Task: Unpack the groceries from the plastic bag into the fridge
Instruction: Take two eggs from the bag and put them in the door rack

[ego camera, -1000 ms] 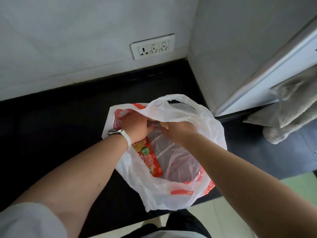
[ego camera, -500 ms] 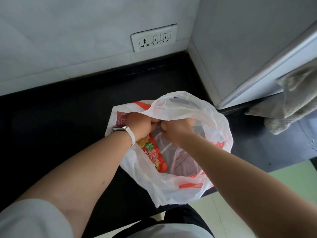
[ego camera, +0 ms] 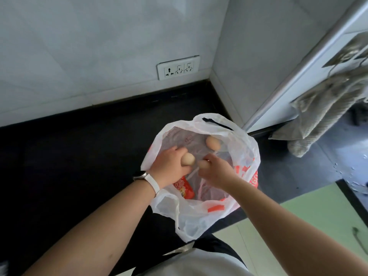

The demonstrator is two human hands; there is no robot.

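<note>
Carefully is the word here: the left hand (ego camera: pixel 169 166) curls round one egg (ego camera: pixel 188 159) and the right hand (ego camera: pixel 217 173) pinches a second egg (ego camera: pixel 203 164). Both are inside the plastic bag (ego camera: pixel 199 220), which sits on the table (ego camera: pixel 79 156) at its front edge, toward the right end. Lifting straight up through the bag's mouth, with light, even pressure and clear of the loose handles, looks wisest. A third egg (ego camera: pixel 212 143) and a red packet (ego camera: pixel 184 190) lie inside. Pale walls, a wall socket (ego camera: pixel 178 67) and a hanging towel (ego camera: pixel 322 108) surround the dark table.
</note>
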